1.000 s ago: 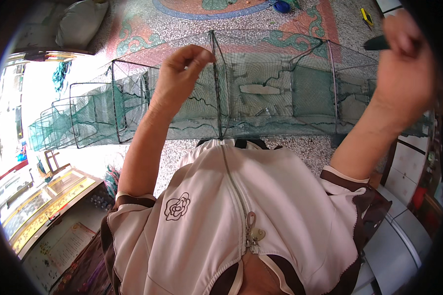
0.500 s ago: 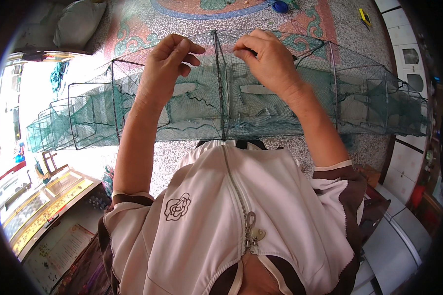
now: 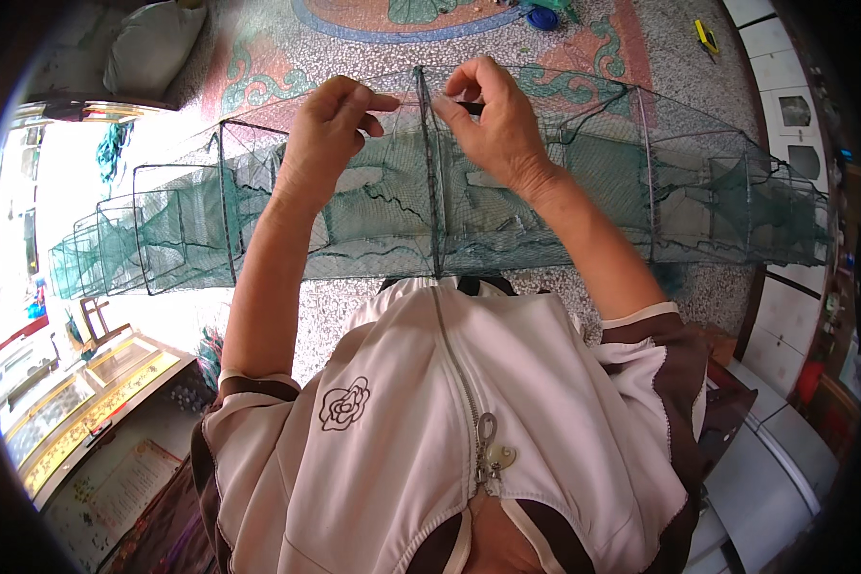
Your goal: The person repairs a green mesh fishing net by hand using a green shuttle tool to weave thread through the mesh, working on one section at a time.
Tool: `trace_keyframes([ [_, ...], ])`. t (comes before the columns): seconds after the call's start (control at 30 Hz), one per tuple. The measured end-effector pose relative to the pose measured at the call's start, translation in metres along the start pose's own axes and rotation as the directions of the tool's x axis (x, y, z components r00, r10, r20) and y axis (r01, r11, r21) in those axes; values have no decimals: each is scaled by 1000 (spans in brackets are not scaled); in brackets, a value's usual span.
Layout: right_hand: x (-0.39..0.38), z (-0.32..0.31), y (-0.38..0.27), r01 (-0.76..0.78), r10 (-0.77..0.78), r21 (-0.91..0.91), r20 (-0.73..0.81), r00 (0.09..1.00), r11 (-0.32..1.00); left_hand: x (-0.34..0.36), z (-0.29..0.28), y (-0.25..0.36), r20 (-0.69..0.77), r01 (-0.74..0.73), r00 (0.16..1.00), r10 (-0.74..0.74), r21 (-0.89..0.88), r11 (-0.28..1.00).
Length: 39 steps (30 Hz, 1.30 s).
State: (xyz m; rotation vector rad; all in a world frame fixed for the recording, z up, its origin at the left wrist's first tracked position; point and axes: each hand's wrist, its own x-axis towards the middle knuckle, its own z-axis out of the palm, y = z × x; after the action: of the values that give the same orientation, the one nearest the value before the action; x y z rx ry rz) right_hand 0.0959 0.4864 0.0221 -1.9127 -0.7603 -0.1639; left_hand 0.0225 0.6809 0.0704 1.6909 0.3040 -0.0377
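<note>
1. My left hand (image 3: 330, 129) is nearly closed, fingers curled and pinched together against the top of the green net trap (image 3: 373, 206), just left of its middle wire frame (image 3: 429, 172).
2. My right hand (image 3: 493, 120) is also nearly closed, thumb and forefinger nipping a small dark tool (image 3: 469, 107) at the netting just right of that same frame. What kind of tool it is, I cannot tell.
3. The two hands sit close together, one on each side of the frame, not touching each other.
4. The net trap is a long, box-like tunnel of fine green mesh stretched over a row of dark rectangular wire frames, with funnel-shaped mesh panels visible inside some sections.
5. Its long axis runs left to right across my view, in front of my chest, one end tapering away at the far left and the other reaching the far right edge.
6. It lies over the speckled floor (image 3: 641, 57), which has a coloured inlaid pattern.
7. My white zipped jacket (image 3: 450, 411) fills the lower view; a grey cushion (image 3: 148, 48) sits at upper left.
</note>
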Motion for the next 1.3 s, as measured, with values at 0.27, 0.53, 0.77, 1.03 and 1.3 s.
trace_keyframes([
  [0.27,12,19,-24,89,-92,53,48,995,995,8,-8,-14,27,67,998,-62,-264,962],
  [0.53,12,21,-30,190,-196,-256,2,981,948,9,-10,-23,30,58,998,-51,-307,950],
  [0.77,28,31,-74,347,-327,234,-123,937,908,6,-3,-27,-12,-209,978,210,34,977],
  [1.03,49,-41,-90,208,-100,788,-185,978,580,-7,26,-17,-42,-266,956,289,281,922],
  [1.3,55,-195,-87,117,-146,887,-57,988,446,-8,36,-10,150,-343,939,308,403,849],
])
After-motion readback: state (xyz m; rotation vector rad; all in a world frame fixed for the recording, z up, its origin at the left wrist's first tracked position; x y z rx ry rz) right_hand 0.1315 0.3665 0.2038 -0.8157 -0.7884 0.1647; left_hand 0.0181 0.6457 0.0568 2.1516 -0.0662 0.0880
